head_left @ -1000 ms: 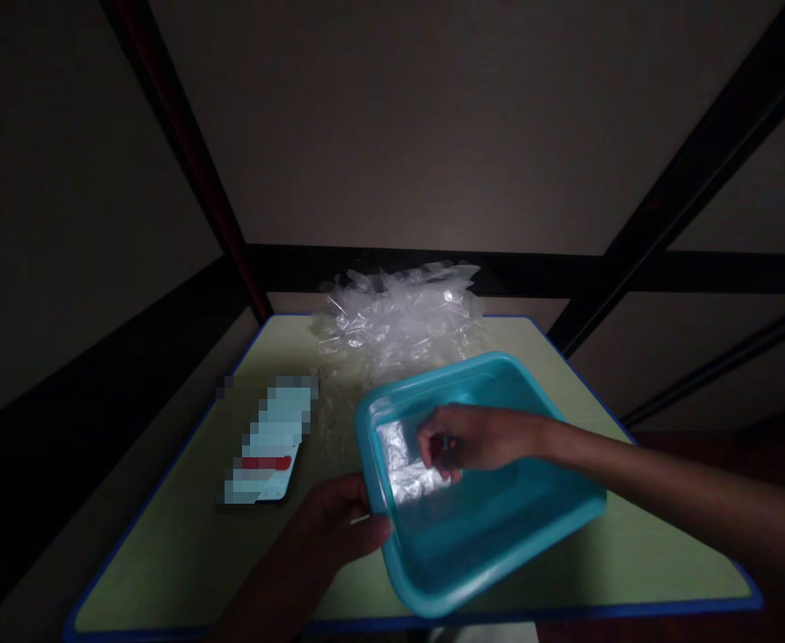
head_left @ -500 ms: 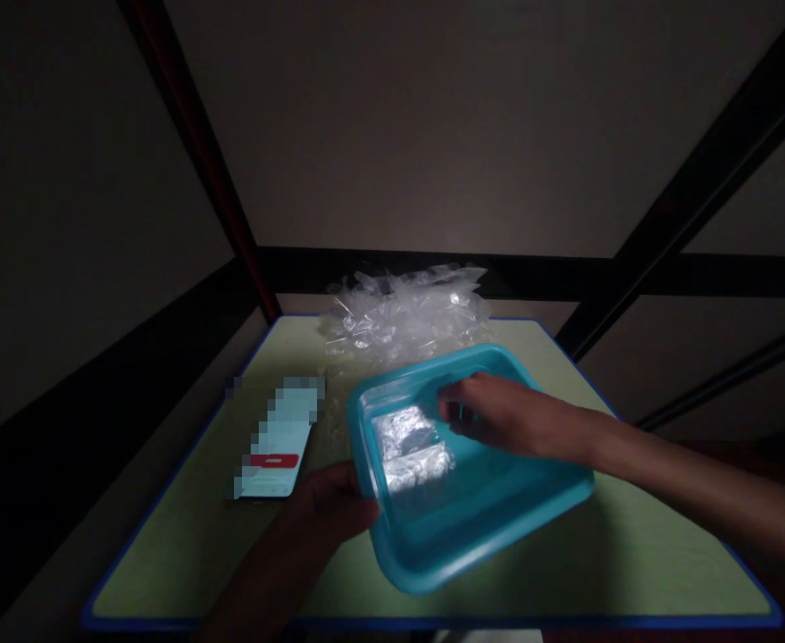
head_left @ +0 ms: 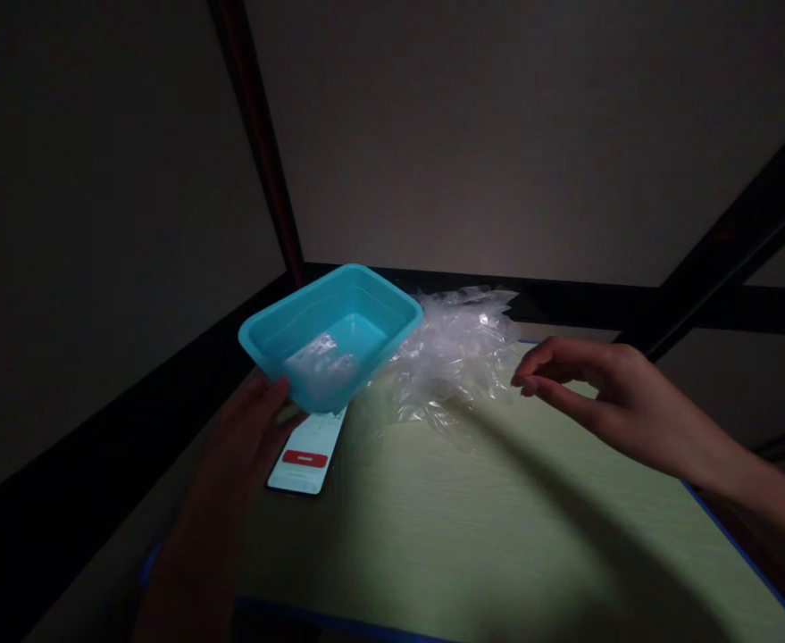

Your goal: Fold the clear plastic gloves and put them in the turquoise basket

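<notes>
My left hand grips the near left corner of a turquoise plastic basin, thumb on the rim. The basin is raised and tilted toward me, over the far part of a phone. Shiny clear plastic packets lie in its lower left end; their contents cannot be made out. My right hand hovers on the right, apart from the basin, thumb and forefinger tips together with nothing visible between them. Left of that hand sits a loose heap of clear plastic bags.
A pale green table with a blue edge stands beneath everything. The lit phone lies on its left part, half covered by the basin in my view. Behind the table are a wall and dark beams.
The basin has been lifted and carried left and away from me by my left hand. My right hand has come out of it, to the right. The view has shifted slightly.
</notes>
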`<action>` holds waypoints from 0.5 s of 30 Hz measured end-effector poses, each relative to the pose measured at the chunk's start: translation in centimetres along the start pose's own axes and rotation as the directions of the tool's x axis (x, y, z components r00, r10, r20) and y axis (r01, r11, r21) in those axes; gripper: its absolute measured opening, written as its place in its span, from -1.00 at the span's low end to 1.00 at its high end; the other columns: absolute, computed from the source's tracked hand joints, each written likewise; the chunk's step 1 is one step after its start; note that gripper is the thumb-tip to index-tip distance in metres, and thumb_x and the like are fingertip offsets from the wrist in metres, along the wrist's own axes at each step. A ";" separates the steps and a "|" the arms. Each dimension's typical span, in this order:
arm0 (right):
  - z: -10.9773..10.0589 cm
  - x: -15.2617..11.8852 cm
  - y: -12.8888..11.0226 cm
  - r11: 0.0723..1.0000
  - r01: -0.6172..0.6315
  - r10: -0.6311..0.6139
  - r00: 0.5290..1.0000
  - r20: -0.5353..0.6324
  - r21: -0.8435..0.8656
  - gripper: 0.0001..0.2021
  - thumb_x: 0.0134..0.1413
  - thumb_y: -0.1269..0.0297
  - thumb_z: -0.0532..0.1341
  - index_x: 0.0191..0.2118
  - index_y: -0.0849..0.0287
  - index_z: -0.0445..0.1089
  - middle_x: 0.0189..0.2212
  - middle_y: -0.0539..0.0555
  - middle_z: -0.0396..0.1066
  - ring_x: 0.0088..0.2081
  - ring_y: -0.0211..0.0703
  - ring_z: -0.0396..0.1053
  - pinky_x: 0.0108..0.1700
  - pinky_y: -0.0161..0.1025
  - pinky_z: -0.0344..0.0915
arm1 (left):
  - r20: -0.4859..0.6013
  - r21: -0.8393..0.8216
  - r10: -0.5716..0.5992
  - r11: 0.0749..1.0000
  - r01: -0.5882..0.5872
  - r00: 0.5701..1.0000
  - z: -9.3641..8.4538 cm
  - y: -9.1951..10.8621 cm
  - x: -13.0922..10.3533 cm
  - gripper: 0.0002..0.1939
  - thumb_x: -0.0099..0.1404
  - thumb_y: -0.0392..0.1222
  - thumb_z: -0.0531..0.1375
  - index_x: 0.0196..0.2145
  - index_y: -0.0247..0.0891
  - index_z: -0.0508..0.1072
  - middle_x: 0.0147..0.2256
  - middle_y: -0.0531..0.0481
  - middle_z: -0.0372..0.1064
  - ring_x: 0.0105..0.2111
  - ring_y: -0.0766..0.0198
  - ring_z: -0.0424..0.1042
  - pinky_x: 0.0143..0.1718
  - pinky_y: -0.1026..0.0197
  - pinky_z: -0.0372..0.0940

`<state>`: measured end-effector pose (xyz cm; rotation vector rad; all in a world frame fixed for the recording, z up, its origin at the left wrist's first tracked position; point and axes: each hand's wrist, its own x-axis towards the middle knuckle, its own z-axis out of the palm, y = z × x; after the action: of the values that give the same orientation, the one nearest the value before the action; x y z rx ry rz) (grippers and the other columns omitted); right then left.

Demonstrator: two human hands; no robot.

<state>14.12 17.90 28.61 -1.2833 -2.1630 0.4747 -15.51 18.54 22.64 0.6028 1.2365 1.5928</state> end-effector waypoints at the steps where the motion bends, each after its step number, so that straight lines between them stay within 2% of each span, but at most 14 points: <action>1: 0.3 -0.1 0.4 1.000 -0.018 0.018 1.000 0.016 0.004 -0.83 0.06 0.19 0.09 -0.42 0.12 0.35 -0.48 0.07 0.43 -0.43 -0.14 0.37 -0.44 -0.24 0.28 | 0.001 -0.016 0.017 1.000 -0.017 1.000 0.2 0.1 0.6 -0.93 0.00 -0.32 0.26 -0.48 -0.26 0.43 -0.41 0.03 0.46 -0.41 0.24 0.43 -0.41 0.21 0.38; 6: 2.1 -0.9 1.6 0.997 -0.057 0.053 0.994 0.095 0.048 -0.82 0.08 0.20 0.07 -0.44 0.14 0.33 -0.48 0.05 0.42 -0.43 -0.17 0.37 -0.43 -0.26 0.27 | 0.007 -0.035 0.097 0.995 -0.097 0.995 0.9 -0.3 4.0 -0.83 -0.03 -0.27 0.28 -0.56 -0.27 0.30 -0.54 0.11 0.36 -0.51 0.32 0.37 -0.45 0.27 0.32; 10: 3.1 -1.5 2.2 0.993 -0.086 0.073 0.987 0.143 0.086 -0.82 0.08 0.22 0.06 -0.45 0.13 0.32 -0.47 0.05 0.42 -0.41 -0.17 0.37 -0.39 -0.24 0.27 | -0.065 -0.014 0.103 0.994 -0.104 0.993 1.5 -0.6 6.4 -0.70 -0.04 -0.25 0.30 -0.63 -0.27 0.19 -0.65 0.17 0.23 -0.61 0.38 0.28 -0.51 0.30 0.26; 15: 4.3 -2.0 3.1 0.989 -0.111 0.089 0.973 0.213 0.097 -0.81 0.10 0.27 0.02 -0.45 0.15 0.30 -0.47 0.06 0.39 -0.41 -0.16 0.35 -0.37 -0.23 0.25 | -0.153 0.006 0.075 0.997 -0.075 0.985 2.1 -1.0 8.8 -0.68 0.05 -0.30 0.25 -0.67 -0.28 0.15 -0.69 0.17 0.18 -0.66 0.41 0.23 -0.57 0.34 0.20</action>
<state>14.24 17.52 22.98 -1.3378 -2.2133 0.7890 -16.78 27.42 20.89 0.5407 1.3399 1.7287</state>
